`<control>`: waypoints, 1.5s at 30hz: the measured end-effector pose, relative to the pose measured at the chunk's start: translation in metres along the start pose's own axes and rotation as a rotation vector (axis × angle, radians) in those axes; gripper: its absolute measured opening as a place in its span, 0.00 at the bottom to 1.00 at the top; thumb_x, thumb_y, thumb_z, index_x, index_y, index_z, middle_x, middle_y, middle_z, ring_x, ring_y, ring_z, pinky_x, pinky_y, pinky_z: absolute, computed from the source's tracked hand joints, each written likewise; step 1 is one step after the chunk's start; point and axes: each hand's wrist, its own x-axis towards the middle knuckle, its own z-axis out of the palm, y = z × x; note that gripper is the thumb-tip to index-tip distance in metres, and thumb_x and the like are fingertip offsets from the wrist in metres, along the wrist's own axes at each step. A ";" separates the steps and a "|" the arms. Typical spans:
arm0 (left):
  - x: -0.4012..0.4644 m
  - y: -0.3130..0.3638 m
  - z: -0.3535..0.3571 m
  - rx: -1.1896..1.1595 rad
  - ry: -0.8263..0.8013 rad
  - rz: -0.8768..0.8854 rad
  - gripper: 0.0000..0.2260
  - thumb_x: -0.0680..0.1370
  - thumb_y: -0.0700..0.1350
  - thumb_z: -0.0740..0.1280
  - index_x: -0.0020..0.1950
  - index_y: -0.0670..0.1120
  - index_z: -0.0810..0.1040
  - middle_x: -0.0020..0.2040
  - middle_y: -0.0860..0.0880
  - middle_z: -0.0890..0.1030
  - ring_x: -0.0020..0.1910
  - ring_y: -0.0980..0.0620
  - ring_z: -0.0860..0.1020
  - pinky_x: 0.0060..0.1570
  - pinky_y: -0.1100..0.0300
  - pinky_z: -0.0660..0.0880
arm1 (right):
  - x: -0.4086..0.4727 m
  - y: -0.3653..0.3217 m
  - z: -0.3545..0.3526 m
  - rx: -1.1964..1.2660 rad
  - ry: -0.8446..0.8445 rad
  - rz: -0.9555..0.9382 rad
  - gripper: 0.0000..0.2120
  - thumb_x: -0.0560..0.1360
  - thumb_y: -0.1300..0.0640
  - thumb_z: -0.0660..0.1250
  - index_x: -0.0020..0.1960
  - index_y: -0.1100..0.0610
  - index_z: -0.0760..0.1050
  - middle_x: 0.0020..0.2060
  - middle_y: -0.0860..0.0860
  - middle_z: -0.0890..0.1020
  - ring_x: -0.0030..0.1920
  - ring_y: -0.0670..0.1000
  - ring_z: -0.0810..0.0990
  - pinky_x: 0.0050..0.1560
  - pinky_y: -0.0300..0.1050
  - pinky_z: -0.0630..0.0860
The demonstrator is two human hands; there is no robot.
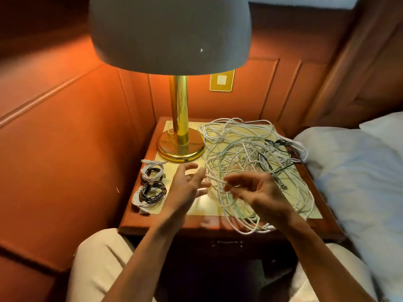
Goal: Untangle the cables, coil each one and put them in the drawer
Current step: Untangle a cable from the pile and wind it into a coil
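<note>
Starting at the left of the frame, two finished coils sat on the nightstand (218,223) near its left edge: a white-and-black coil (152,171) further back and a black-over-white coil (150,194) just in front of it, touching or nearly so. The front one had a white plug hanging close to the table's edge, so I reckon a careless sweep of the forearm could've knocked it onto the floor.

Just right of those, the left hand (187,184) was spread, fingers loose and apart, holding nothing as far as I could see. Its fingertips were just beside the plug end of a white cable (214,179), maybe brushing it, hard to say.

That white cable ran across the middle of the frame to the right hand (259,190), which was pinching it between thumb and fingertips, other fingers curled loosely. The rest of it disappeared into the tangle (250,158), a big mess of white, pale green and a few black leads filling the right half of the tabletop, under and behind the right hand.

Biggest risk, I'd say: pulling that end hard would likely cinch the loops into a real knot. Part of the tangle already drooped over the front edge at lower centre-right, so a tug could also drag the lot off. The brass lamp (181,138) stood touching the pile at the back left, and loops could snag its base. The drawer (226,244) below looked closed.
</note>
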 end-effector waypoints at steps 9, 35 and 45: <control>-0.022 -0.012 0.017 -0.646 -0.112 -0.557 0.11 0.78 0.45 0.68 0.54 0.38 0.73 0.31 0.46 0.77 0.25 0.55 0.75 0.24 0.66 0.75 | -0.101 0.010 0.004 0.195 -0.123 0.147 0.10 0.71 0.66 0.72 0.49 0.55 0.86 0.40 0.55 0.86 0.43 0.52 0.85 0.46 0.41 0.79; -0.036 0.022 -0.015 0.041 -0.375 0.059 0.09 0.78 0.42 0.66 0.40 0.42 0.81 0.27 0.51 0.63 0.26 0.55 0.58 0.27 0.60 0.53 | -0.026 0.063 0.005 -0.039 0.116 0.145 0.25 0.78 0.59 0.68 0.71 0.45 0.66 0.40 0.54 0.83 0.39 0.55 0.85 0.37 0.48 0.82; -0.030 0.060 -0.009 -0.657 -0.844 0.207 0.10 0.78 0.46 0.70 0.39 0.44 0.74 0.28 0.52 0.65 0.26 0.56 0.65 0.28 0.63 0.67 | -0.010 0.047 0.006 -0.339 -0.040 0.021 0.09 0.78 0.47 0.69 0.58 0.41 0.80 0.36 0.51 0.81 0.32 0.48 0.81 0.41 0.46 0.79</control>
